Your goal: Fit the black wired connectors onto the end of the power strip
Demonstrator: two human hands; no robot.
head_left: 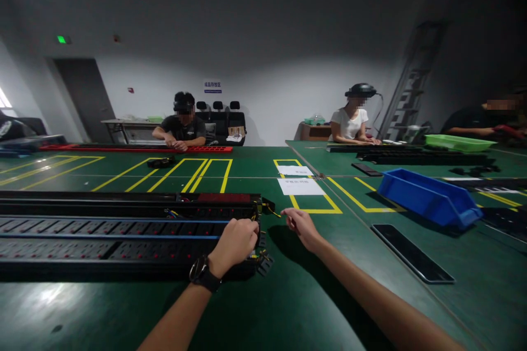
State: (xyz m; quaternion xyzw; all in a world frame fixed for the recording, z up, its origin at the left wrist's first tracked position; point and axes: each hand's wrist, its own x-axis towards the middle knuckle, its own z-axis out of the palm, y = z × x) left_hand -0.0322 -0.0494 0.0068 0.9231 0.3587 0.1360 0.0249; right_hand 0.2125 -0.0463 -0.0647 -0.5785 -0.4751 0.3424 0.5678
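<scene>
Several long black power strips (pixel 111 251) lie side by side at the left, their right ends near the middle of the view. My left hand (pixel 236 241), with a watch on the wrist, is closed over the right end of one strip; its fingertips are partly hidden. To the right, my right hand (pixel 302 226) pinches at the tip of a thin yellow wire (pixel 275 213), which comes out of the end of the far strip. Below my left hand, a small black end piece (pixel 264 263) hangs off the near strip with wires beside it.
On the green table (pixel 313 307) are a blue bin (pixel 428 200), a black phone-like slab (pixel 411 252) and paper sheets (pixel 300 186) by yellow tape lines. Across the table, two people (pixel 185 129) (pixel 349 123) work at other strips. A green tray (pixel 459 142) stands at far right.
</scene>
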